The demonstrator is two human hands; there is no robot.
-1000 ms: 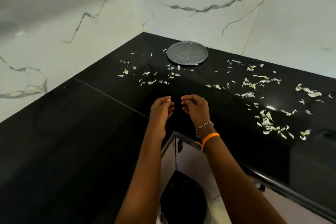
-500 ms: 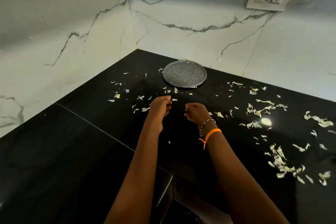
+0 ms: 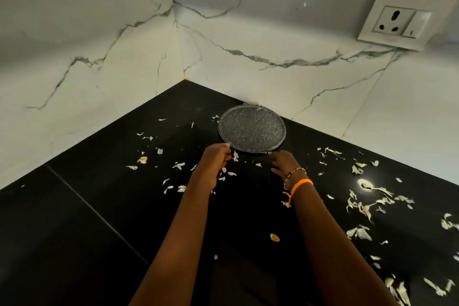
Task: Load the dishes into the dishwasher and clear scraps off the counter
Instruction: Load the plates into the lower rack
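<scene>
I see both forearms stretched forward over the black counter (image 3: 82,243), toward the corner at twelve o'clock. My left hand (image 3: 215,161) is curled, fingers bent around the near-left rim of the one speckled plate (image 3: 252,129), gripping its edge at about seven o'clock. My right hand (image 3: 285,164) is loosely spread, fingertips (image 3: 272,154) touching the plate's rim at about five o'clock; whether it grips I cannot tell. Its wrist carries two bands: one bead bracelet (image 3: 294,174) and one orange thread (image 3: 299,185). Pale scraps (image 3: 362,208), too many to count, lie scattered at three and nine o'clock of the hands. One wall socket (image 3: 403,21) sits at two o'clock.
</scene>
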